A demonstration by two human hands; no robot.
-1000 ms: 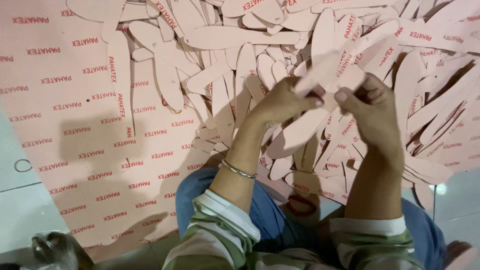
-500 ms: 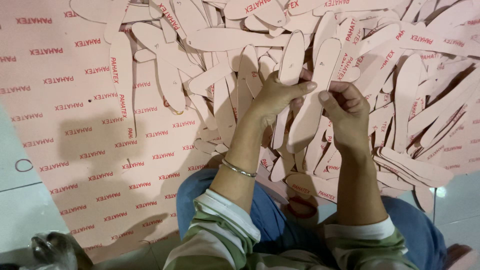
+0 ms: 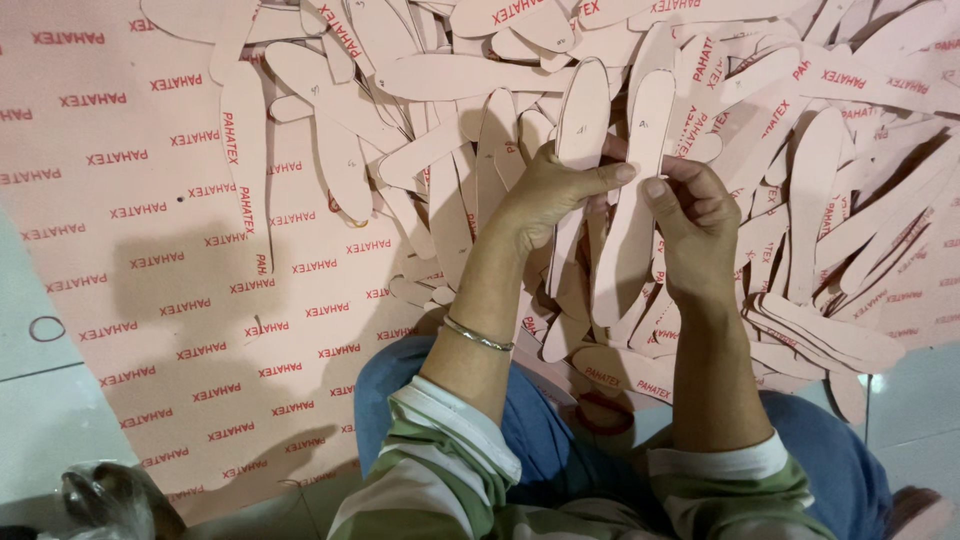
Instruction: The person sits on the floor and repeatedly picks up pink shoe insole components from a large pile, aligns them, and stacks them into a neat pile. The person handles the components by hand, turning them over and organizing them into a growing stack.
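My left hand (image 3: 545,190) and my right hand (image 3: 695,215) hold up two pink sole-shaped cut-outs side by side, upright in front of me. The left cut-out (image 3: 580,115) rests in my left hand's fingers. The right cut-out (image 3: 635,230) is pinched between my left thumb and my right hand's fingers. A thin metal bangle (image 3: 478,335) circles my left wrist. Behind the hands lies a big loose pile of the same pink insole cut-outs (image 3: 480,80).
A large pink board sheet (image 3: 200,300) with red printing covers the floor at left. Pale floor tiles (image 3: 40,400) show at lower left, with a crumpled clear plastic bag (image 3: 110,500). My blue-trousered knees (image 3: 560,450) fill the bottom centre.
Both hands have brought the two cut-outs from tilted to upright and side by side, shifting slightly left and closer together.
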